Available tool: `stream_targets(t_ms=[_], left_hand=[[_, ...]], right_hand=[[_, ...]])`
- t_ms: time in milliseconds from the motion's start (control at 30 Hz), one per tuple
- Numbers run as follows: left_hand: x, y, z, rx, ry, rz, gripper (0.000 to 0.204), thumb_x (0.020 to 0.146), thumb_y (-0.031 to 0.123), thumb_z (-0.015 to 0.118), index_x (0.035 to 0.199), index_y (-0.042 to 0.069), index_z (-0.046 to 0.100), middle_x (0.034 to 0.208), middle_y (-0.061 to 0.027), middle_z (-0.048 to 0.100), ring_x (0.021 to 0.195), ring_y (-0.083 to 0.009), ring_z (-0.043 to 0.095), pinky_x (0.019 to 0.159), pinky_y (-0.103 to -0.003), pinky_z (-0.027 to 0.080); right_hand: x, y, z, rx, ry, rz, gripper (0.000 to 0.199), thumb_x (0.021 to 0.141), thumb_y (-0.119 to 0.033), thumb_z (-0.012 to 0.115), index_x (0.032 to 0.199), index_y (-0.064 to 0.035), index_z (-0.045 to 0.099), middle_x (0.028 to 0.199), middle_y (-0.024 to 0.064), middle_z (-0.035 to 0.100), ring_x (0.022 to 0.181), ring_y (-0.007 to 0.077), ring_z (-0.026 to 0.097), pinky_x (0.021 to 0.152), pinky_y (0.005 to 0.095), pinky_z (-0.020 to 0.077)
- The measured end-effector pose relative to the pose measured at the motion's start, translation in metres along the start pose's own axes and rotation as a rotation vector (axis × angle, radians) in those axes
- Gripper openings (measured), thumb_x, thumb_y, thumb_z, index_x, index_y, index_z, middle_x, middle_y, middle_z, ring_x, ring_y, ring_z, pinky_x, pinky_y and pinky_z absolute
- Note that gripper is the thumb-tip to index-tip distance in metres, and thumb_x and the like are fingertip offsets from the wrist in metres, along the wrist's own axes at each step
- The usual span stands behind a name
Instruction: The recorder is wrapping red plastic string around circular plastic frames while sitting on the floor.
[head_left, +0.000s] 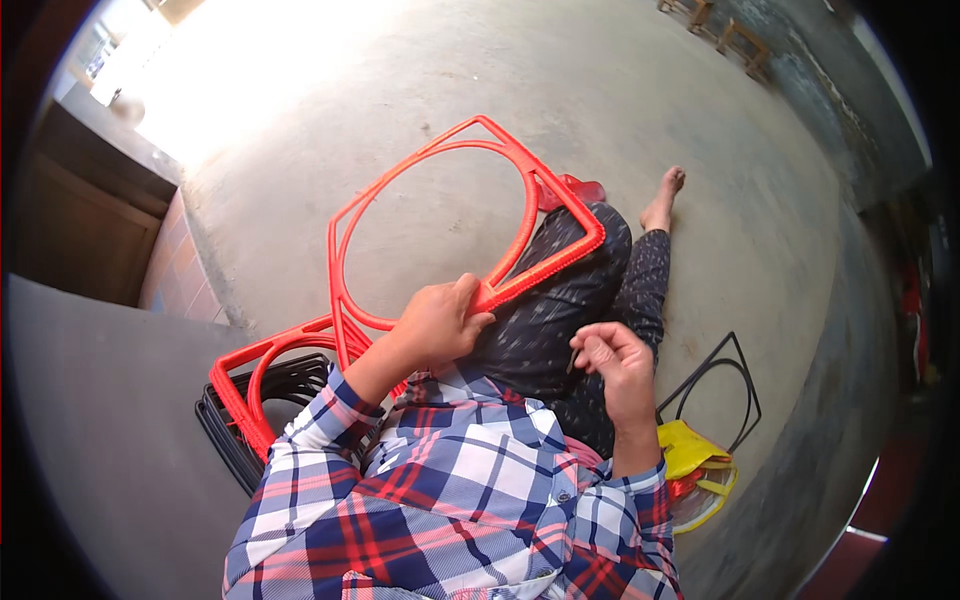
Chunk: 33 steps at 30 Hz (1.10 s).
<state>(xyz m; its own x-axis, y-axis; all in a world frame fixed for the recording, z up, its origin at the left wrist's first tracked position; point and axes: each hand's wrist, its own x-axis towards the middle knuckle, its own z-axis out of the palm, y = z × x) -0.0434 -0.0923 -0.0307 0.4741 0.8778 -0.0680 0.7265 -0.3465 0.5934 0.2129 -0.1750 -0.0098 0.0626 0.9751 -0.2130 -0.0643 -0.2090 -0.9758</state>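
shirt [430, 480], red frame [545, 270] in left grip [438, 320]

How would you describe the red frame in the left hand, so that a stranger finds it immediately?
Start from the plaid shirt, then follow its left sleeve to the left hand. The red frame is there, a cornered outline around a big ring. Unlike the piled red frames beside that sleeve, this one is gripped.
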Motion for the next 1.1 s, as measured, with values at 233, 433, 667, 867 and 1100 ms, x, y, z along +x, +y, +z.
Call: stream_targets(t_ms=[233,433,667,867,1100], left_hand=[[-0.016,0.024,0.006,-0.019,0.002,0.187,0.031,0.084,0.025,0.066,0.099,0.002,0.051,0.078,-0.0190,0.061,0.074,-0.0423,0.061,0.064,-0.048,0.048],[-0.019,0.048,0.012,0.062,-0.108,0.359,0.031,0.079,0.021,0.068,0.097,0.003,0.050,0.078,-0.0151,0.060,0.074,-0.0361,0.063,0.059,-0.045,0.050],[-0.019,0.061,0.030,0.141,-0.238,0.447,0.031,0.074,0.017,0.066,0.097,0.003,0.050,0.079,-0.0136,0.060,0.074,-0.0329,0.064,0.061,-0.041,0.053],[-0.020,0.062,0.033,0.189,-0.277,0.496,0.032,0.074,0.018,0.067,0.097,0.003,0.051,0.079,-0.0127,0.061,0.073,-0.0319,0.065,0.060,-0.041,0.053],[-0.022,0.066,0.038,0.323,-0.299,0.582,0.036,0.075,0.022,0.068,0.101,0.001,0.052,0.078,-0.0114,0.060,0.069,-0.0294,0.065,0.058,-0.040,0.053]], right_hand=[[0.031,0.002,-0.053,0.217,0.311,0.007,0.037,0.099,-0.033,0.056,0.118,-0.0025,0.059,0.104,0.0058,0.066,0.083,0.0100,0.062,0.066,0.0211,0.0467],[0.043,0.003,-0.084,0.561,0.025,0.076,0.060,0.100,-0.051,0.044,0.125,0.0024,0.055,0.102,0.0124,0.068,0.083,0.0178,0.067,0.063,0.0265,0.0548],[0.019,0.007,-0.091,0.441,0.132,0.046,0.046,0.100,-0.037,0.052,0.119,0.0044,0.058,0.097,0.0127,0.069,0.074,0.0139,0.067,0.064,0.0227,0.0522],[0.000,0.036,-0.093,0.389,0.206,0.001,0.043,0.101,-0.032,0.047,0.120,0.0048,0.058,0.095,0.0135,0.070,0.071,0.0143,0.066,0.065,0.0246,0.0522],[-0.011,0.046,-0.102,0.530,0.278,-0.021,0.043,0.100,-0.036,0.049,0.111,0.0037,0.061,0.087,0.0120,0.069,0.067,0.0138,0.064,0.064,0.0248,0.0504]])
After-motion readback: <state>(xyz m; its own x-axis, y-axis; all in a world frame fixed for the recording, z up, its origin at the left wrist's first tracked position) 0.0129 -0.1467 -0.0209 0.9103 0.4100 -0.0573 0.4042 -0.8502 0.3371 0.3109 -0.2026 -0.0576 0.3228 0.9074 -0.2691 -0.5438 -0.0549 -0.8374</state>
